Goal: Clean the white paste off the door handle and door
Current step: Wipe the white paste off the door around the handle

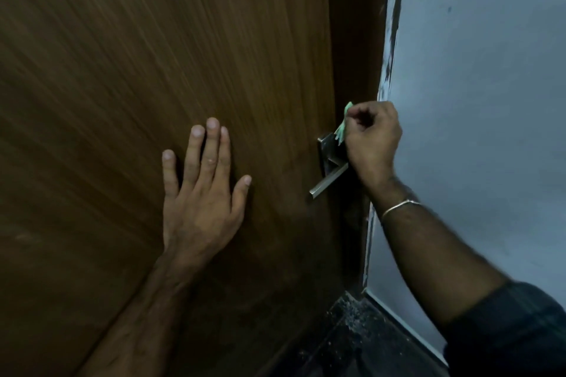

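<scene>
A brown wood-grain door (pixel 128 70) fills the left and middle of the head view. Its metal lever handle (pixel 326 182) sticks out near the door's right edge, below a metal backplate (pixel 327 147). My left hand (pixel 203 193) lies flat on the door with fingers straight and spread, left of the handle. My right hand (pixel 372 141) grips a small green cloth (pixel 342 125) and holds it against the top of the backplate. Most of the cloth is hidden inside the fist. No white paste is plainly visible on the handle.
A pale grey-blue wall (pixel 490 101) stands to the right of the door. The dark door frame (pixel 390 24) between them carries whitish smears. A dark speckled floor (pixel 361 343) shows at the bottom, with a white skirting strip (pixel 404 323) along the wall.
</scene>
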`<state>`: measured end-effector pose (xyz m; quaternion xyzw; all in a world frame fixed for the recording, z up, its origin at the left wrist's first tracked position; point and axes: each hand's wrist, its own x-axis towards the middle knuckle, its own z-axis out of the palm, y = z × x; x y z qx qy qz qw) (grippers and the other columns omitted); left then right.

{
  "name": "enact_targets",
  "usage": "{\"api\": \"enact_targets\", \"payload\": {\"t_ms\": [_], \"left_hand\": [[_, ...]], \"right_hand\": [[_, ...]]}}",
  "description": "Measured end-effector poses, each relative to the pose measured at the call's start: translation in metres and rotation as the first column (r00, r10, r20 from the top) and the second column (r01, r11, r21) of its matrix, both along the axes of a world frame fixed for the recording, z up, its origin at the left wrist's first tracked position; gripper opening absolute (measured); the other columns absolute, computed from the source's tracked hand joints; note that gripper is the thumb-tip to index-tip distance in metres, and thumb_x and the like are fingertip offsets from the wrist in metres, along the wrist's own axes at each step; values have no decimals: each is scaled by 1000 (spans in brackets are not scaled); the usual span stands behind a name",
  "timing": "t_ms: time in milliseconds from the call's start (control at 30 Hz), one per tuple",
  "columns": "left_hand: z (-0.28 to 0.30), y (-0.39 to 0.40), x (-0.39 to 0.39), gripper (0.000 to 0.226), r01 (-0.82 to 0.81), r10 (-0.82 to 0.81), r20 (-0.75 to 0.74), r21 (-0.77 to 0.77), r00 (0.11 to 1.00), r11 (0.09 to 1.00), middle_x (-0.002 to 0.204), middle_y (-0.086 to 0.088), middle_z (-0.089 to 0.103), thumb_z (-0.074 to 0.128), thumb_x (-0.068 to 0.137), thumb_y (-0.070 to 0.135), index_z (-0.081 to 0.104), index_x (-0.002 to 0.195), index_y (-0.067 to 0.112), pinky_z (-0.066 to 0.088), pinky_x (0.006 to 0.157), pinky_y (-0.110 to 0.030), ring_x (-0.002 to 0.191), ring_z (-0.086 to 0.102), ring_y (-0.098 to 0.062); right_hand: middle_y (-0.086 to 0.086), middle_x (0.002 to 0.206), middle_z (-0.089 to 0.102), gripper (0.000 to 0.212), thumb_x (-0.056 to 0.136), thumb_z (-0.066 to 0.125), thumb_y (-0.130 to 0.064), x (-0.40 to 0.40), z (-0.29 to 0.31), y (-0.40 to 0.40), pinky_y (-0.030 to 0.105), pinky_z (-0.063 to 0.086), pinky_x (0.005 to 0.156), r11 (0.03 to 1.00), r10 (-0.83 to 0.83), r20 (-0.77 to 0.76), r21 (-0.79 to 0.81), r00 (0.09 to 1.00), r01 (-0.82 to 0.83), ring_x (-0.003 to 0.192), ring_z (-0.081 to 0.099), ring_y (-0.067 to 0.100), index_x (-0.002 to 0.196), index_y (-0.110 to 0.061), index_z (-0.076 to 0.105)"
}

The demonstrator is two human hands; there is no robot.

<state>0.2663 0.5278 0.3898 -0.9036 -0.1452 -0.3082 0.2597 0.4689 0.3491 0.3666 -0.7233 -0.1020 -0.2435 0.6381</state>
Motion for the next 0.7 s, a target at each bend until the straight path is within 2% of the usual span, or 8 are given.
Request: {"api": "enact_targets", "payload": {"t_ms": [133,267,367,433,533,567,667,700], "left_hand": [[-1,-1,2,80,-2,2,7,-9,1000,1000,170,-6,-4,35,98,52,11,161,9,-16,122,-48,157,-4,-23],[0,-2,0,79,2,-2,5,-1,1000,1000,170,-6,-3,35,99,51,11,161,8,-14,122,-48,157,-1,-23],[0,-3,1,80,-2,2,0,-9,1000,1000,170,-6,-3,34,98,51,11,161,8,-15,122,-49,157,-3,-23],[1,-4,2,80,-8,8,-1,-22,1000,1000,170,-6,-5,34,98,51,11,161,8,-16,121,-48,157,-4,-23],[2,-6,0,79,-7,7,-12,-37,1000,999,170,-6,-6,35,98,50,11,161,7,-17,121,-48,156,-7,-22],[2,-7,0,79,-9,9,-14,-43,1000,999,170,-6,-6,35,99,50,11,161,7,-16,121,-49,156,-8,-22],[2,-8,-1,80,-21,20,-20,-46,1000,999,170,-7,-5,36,98,50,12,161,6,-16,121,-49,156,-10,-22],[2,-8,-1,80,-21,20,-19,-48,1000,999,170,-7,-5,36,98,50,12,160,6,-15,122,-49,156,-9,-22]], "right_hand": [[0,109,57,13,89,65,-4,-8,-11,16,3,48,77,975,139,-11,-172,990,-139,91,56,2,100,-9,68],[4,117,59,18,92,64,-6,-9,-16,25,17,52,91,964,173,-49,-195,984,-179,102,58,8,109,-6,68],[2,121,59,23,91,65,-7,-9,-22,23,20,50,97,930,224,-72,-283,972,-235,109,58,10,114,-8,67],[2,124,61,25,91,65,-7,-6,-23,20,17,47,96,917,222,-104,-316,969,-244,111,58,10,116,-9,68],[2,124,63,23,91,64,-5,-6,-21,22,4,41,84,940,159,-159,-276,974,-199,108,58,7,113,-9,70],[2,123,63,23,92,63,-4,-8,-21,23,5,43,85,935,164,-145,-292,976,-201,108,58,7,112,-9,70],[5,121,62,22,93,59,-4,-10,-23,22,23,48,99,868,255,-66,-425,965,-258,111,58,14,112,-6,70],[5,121,63,21,94,58,-4,-8,-22,20,24,48,100,871,256,-68,-417,964,-261,110,59,15,111,-6,70]]}}
